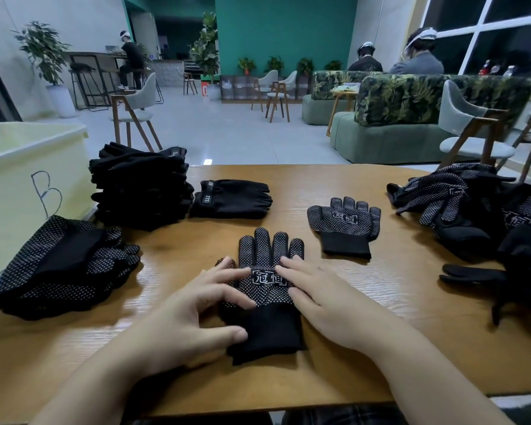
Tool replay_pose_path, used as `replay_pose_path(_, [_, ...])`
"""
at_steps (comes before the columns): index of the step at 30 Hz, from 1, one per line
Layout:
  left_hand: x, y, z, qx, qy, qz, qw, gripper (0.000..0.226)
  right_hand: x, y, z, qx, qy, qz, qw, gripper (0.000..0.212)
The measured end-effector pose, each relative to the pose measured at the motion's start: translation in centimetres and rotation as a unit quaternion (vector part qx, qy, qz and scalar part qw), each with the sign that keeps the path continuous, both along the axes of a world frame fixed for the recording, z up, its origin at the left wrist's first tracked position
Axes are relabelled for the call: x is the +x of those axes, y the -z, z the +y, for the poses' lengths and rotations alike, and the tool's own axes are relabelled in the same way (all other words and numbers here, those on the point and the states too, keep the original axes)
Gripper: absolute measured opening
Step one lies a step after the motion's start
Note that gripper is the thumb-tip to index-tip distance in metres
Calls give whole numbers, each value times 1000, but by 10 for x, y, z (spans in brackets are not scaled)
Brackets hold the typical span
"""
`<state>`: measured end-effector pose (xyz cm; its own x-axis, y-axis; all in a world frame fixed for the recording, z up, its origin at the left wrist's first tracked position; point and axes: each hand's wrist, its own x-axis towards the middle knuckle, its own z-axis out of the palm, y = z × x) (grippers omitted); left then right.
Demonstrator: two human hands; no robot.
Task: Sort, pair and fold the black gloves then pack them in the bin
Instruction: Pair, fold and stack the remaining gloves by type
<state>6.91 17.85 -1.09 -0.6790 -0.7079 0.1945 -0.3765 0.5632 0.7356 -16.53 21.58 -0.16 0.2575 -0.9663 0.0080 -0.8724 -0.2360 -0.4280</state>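
left hand (196, 305) + right hand (316, 299) lay flat, fingers spread, pressing dotted glove (269, 289) at table centre | mate glove (344, 223) apart, unpaired | folded stacks (141, 185) beside bin (22, 167) done | unsorted pile (472, 210) left

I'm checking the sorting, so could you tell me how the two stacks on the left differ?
The plain black stack stands taller and lies farther back, beside the bin; the dotted stack is lower and nearer the table edge. The plain black stack shows no white dots; the dotted stack is covered in them. Both are black gloves.
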Motion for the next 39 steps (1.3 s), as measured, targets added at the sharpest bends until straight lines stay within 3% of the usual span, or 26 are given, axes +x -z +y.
replay_pose_path(8, [3,-5,7,-26,36,-92,995,56,2,4,26,0,-15,77,997,52])
replay_pose_path(14, [-3,0,16,-58,-12,-77,995,40,-1,7,42,-19,-34,63,997,70])
replay_pose_path(20, [-10,2,25,-147,-63,-59,985,30,0,5,43,-26,-48,-1,999,60])
replay_pose_path(24, [-13,-3,35,-125,-72,-31,989,25,-3,11,45,-76,-35,-49,995,57])
replay_pose_path(29, [-14,-8,40,-77,-82,7,994,26,0,16,38,-147,-10,-94,985,39])
replay_pose_path(33, [-11,-13,37,-54,-105,2,993,37,6,8,28,-135,13,-93,986,27])
replay_pose_path(36, [-7,-15,32,-44,-120,-37,991,56,5,1,23,-105,28,-87,990,33])
replay_pose_path(39, [-10,-14,25,-78,-159,-53,983,46,5,-2,19,-88,69,-118,987,26])
